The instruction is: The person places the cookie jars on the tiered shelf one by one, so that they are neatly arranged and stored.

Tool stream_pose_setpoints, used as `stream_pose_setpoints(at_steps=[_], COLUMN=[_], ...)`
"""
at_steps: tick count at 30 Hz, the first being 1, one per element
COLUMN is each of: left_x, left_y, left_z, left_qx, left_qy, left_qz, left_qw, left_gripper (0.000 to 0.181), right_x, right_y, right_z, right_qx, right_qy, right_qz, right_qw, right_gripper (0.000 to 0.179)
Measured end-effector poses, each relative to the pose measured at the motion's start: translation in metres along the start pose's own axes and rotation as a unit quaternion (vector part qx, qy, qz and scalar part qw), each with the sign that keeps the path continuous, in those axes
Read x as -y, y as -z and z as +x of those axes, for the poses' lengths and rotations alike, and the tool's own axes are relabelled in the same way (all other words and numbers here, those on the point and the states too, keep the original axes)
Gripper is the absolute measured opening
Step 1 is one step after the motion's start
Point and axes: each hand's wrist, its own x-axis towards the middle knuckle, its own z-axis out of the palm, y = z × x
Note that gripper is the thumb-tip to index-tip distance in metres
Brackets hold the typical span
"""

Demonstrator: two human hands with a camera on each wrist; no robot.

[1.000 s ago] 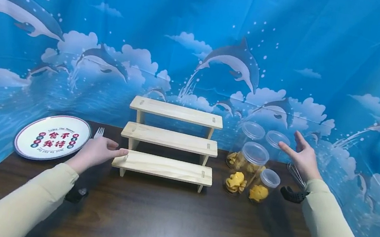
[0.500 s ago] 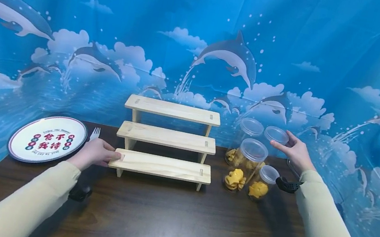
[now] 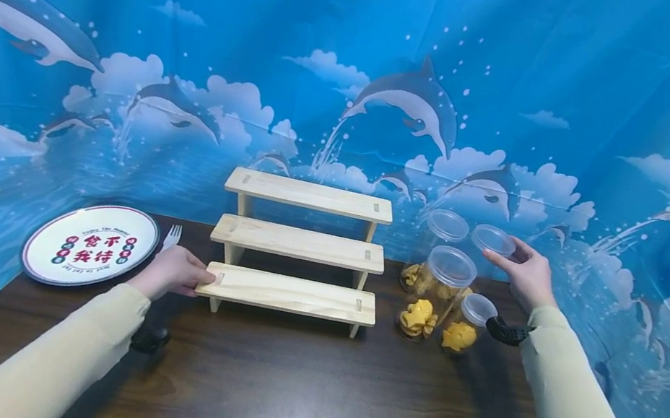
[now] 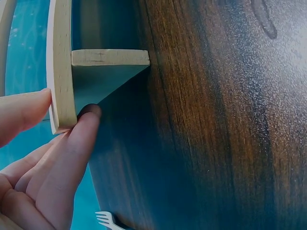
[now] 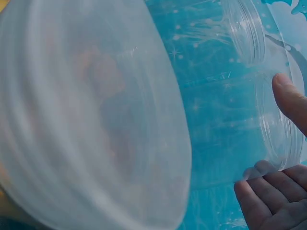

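My left hand point(image 3: 170, 274) pinches the left end of the lowest board of a three-step wooden shelf point(image 3: 289, 293). In the left wrist view, the thumb lies on top of the board point(image 4: 62, 86) and the fingers go underneath. At the back right, my right hand point(image 3: 528, 275) grips the lidded top of a tall clear jar point(image 3: 493, 240); its thumb and fingers sit on either side in the right wrist view. That jar's lower part is hidden by the jars before it. Beside it stand another tall jar point(image 3: 447, 225), a wide jar point(image 3: 451, 267) and a small jar point(image 3: 462, 328) with yellow pieces inside.
A white plate point(image 3: 86, 264) with red lettering leans at the left, near a fork point(image 3: 173, 236). Dark wooden table point(image 3: 308, 380) stretches in front of the shelf. A blue dolphin-print cloth point(image 3: 298, 108) hangs behind everything.
My right hand has come down and left onto the tall jar's top and grips it. The left hand has closed its thumb and fingers around the shelf's lowest board.
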Motion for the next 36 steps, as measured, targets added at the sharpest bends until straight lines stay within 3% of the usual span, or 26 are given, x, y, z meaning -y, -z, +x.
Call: stream_pose_setpoints(at_steps=[14, 21, 27, 36], left_x=[-0.002, -0.003, -0.004, -0.002], left_y=[-0.003, 0.002, 0.001, 0.002], left_z=[0.000, 0.001, 0.000, 0.002], left_qx=[-0.014, -0.001, 0.006, 0.005], left_qy=[0.018, 0.019, 0.014, 0.013], left_qz=[0.010, 0.014, 0.009, 0.020], left_qw=[0.9997, 0.9997, 0.9998, 0.9997], left_gripper=[0.038, 0.037, 0.036, 0.033], right_x=[0.007, 0.014, 0.030, 0.061], right_y=[0.013, 0.019, 0.026, 0.044], right_z=[-0.013, -0.017, -0.024, -0.035], right_qx=[-0.045, -0.073, -0.099, -0.132], right_qy=[0.004, 0.000, 0.002, 0.034], right_qz=[0.001, 0.021, 0.024, 0.030], right_qw=[0.9990, 0.9971, 0.9947, 0.9902], right_gripper=[0.096, 0.095, 0.095, 0.088])
